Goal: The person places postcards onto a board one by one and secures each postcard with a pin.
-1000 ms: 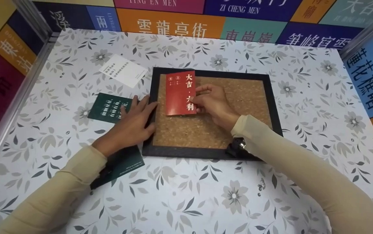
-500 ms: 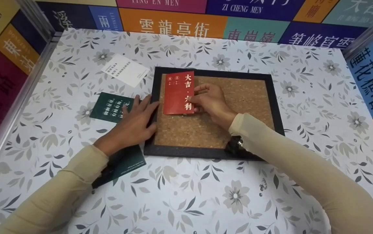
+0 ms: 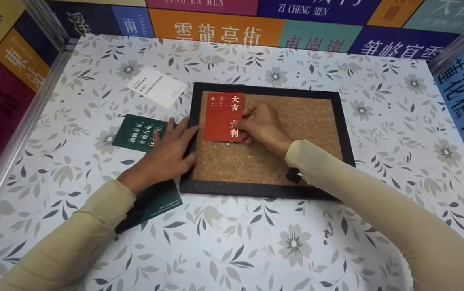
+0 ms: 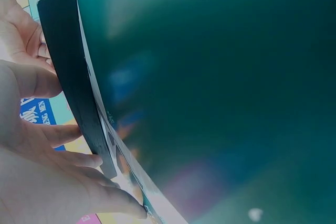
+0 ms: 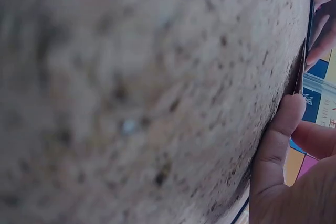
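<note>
A red card (image 3: 217, 117) with white Chinese characters lies on or just above the upper left of a cork board (image 3: 248, 163) with a black frame (image 3: 266, 190). My right hand (image 3: 266, 127) pinches the card's right edge between thumb and fingers; in the right wrist view the card (image 5: 301, 74) appears as a thin edge beyond the thumb. Spread along the frame's left side, my left hand (image 3: 157, 159) rests with its fingertips touching the frame. The left wrist view shows these fingers (image 4: 79, 158) against the black frame side (image 4: 65, 51).
A green card (image 3: 134, 131) lies partly under my left hand, and another dark green card (image 3: 159, 206) is below my left wrist. Behind them lies a white card (image 3: 157, 87) with small print. The floral tabletop (image 3: 232, 242) meets colourful panels (image 3: 215, 30) at the back and sides.
The red card, bowed and raised from the cork earlier, now looks flatter against it, its top edge slightly lower. My left hand keeps its place at the frame.
</note>
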A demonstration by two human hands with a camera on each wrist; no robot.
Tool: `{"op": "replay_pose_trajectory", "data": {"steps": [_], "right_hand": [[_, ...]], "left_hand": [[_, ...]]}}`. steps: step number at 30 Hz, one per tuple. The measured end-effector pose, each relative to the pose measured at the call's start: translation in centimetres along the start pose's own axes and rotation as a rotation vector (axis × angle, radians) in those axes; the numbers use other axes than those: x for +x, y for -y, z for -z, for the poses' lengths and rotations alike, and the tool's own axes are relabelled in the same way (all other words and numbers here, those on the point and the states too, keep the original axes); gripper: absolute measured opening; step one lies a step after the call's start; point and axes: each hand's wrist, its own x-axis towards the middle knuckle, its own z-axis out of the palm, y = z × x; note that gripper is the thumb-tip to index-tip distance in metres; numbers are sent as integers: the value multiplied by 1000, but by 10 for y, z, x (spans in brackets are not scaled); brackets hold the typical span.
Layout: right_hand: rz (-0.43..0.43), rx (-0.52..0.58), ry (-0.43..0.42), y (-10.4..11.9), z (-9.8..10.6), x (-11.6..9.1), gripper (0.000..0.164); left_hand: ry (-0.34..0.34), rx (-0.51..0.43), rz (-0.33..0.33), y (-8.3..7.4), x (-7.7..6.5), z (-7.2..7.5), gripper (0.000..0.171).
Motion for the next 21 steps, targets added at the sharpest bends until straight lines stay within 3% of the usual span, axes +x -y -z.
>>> {"op": "replay_pose_trajectory", "data": {"steps": [8,21], "right_hand": [[31,-129,1,1,-1,4,25],[67,-173,19,1,-1,6,16]], "left_hand": [[3,-1,11,0,1,-1,72],[3,0,16,0,1,-1,73]]}}
